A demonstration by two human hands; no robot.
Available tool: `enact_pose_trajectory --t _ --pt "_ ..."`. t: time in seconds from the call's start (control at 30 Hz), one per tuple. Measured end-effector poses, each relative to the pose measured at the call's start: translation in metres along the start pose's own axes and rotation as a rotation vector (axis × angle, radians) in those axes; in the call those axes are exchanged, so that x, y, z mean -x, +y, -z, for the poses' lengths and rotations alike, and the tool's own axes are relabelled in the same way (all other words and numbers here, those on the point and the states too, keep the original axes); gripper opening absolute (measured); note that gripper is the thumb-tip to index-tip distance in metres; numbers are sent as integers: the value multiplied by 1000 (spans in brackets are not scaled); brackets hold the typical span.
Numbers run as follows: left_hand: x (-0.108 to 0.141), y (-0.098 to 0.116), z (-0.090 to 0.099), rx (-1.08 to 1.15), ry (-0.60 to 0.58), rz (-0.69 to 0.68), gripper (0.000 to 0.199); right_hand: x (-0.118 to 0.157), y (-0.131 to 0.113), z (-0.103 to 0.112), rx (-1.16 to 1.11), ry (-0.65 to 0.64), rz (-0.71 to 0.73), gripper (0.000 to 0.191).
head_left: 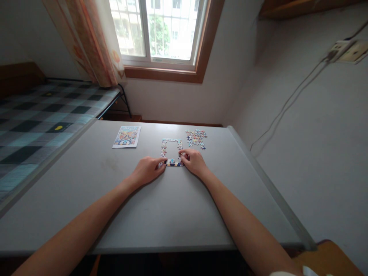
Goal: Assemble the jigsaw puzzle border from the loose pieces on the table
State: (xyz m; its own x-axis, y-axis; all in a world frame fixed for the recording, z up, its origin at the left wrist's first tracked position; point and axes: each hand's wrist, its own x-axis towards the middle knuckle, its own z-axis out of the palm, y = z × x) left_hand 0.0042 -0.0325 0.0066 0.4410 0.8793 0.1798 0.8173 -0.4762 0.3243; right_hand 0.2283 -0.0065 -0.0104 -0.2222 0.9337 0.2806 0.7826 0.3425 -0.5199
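A partly joined jigsaw puzzle (172, 140) lies on the table as a rectangular border around a bare middle. A light blue piece (172, 161) shows at its lower edge. My left hand (147, 170) is at the puzzle's lower left corner, with thumb and forefinger closed on its edge. On the opposite side, my right hand (194, 161) has its thumb and fingers closed at the lower right edge of the border. Loose jigsaw pieces (196, 138) lie in a cluster beyond my right hand. To the left is a printed picture sheet (127, 137) with colourful cartoon figures.
The grey table (166, 214) has a raised strip (267, 184) along its right side. A bed (57, 111) with a checked cover stands to the left. Behind are a curtain (92, 42) and a window (172, 30). A cable (283, 109) hangs from a wall socket (349, 51).
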Motion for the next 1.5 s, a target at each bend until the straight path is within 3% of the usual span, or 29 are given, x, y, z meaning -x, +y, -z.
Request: enact_pose_trajectory --t 1.5 --pt "0 -3 -2 -14 7 -13 33 0 0 0 -2 11 8 20"
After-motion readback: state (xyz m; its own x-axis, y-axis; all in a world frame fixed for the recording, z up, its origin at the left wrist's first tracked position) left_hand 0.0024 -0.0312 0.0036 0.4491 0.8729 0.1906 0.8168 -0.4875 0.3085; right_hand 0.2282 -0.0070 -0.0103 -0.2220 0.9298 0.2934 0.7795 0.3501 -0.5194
